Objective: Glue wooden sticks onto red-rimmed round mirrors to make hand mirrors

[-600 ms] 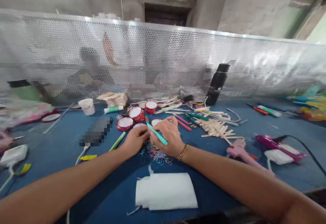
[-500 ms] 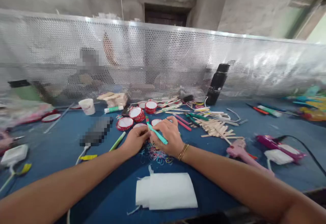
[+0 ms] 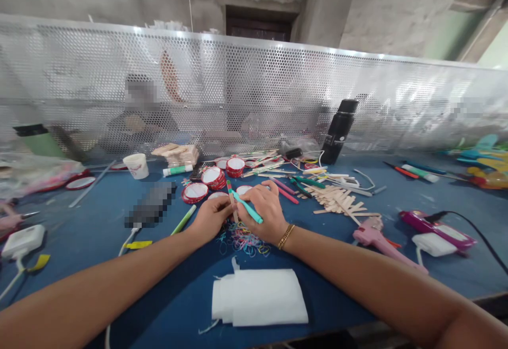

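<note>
My left hand (image 3: 210,221) is closed, its thumb and fingers pinching a wooden craft stick (image 3: 229,189) that stands nearly upright with green and red colouring near its top. In my right hand (image 3: 266,214), fingers are wrapped round a turquoise marker (image 3: 251,209). The marker's upper left end meets the stick, though its tip is too small to make out. Below both hands lies a loose pile of coloured rubber bands (image 3: 248,240). Nearer to me is a white cloth pouch (image 3: 265,297) with a drawstring. Red-rimmed white discs (image 3: 213,177) are stacked just beyond my hands.
Loose craft sticks (image 3: 337,198) are heaped on the right, near a pink glue gun (image 3: 381,240) and a purple one (image 3: 432,227). A black bottle (image 3: 339,133) and a perforated metal screen (image 3: 254,90) stand behind. To the left are a paper cup (image 3: 136,166) and a green marker (image 3: 183,220).
My right hand and the turquoise marker have shifted very slightly, and a bit more of the stick shows between my hands. Both holds are the same.
</note>
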`<state>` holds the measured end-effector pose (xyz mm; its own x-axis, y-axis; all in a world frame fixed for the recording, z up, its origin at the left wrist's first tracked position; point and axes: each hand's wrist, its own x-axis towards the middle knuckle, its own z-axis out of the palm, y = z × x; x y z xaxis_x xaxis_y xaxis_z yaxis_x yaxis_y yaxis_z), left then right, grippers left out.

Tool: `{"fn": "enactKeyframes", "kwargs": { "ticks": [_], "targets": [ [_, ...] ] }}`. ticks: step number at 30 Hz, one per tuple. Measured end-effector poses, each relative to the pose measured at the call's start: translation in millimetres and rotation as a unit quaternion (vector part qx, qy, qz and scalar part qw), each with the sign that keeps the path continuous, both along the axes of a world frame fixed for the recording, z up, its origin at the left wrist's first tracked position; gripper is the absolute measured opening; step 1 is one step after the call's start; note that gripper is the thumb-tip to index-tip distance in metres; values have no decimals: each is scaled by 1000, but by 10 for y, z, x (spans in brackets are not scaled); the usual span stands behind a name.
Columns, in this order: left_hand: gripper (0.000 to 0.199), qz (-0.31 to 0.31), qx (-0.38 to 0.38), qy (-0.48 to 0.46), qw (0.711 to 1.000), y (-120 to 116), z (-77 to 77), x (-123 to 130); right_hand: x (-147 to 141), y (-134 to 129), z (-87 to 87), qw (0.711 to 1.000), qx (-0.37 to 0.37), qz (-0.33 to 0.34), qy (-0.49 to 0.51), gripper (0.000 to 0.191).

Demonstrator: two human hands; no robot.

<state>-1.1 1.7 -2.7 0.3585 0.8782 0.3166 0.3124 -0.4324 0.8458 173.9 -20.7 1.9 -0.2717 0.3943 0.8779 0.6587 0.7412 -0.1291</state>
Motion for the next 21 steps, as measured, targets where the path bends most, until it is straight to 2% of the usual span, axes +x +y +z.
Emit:
{"fn": "enactKeyframes", "kwargs": {
  "ticks": [21],
  "targets": [
    [29,-10,5,-2,1000,-18,14,5,-13,-18,0,1000,2,1,-5,5]
  ]
}}
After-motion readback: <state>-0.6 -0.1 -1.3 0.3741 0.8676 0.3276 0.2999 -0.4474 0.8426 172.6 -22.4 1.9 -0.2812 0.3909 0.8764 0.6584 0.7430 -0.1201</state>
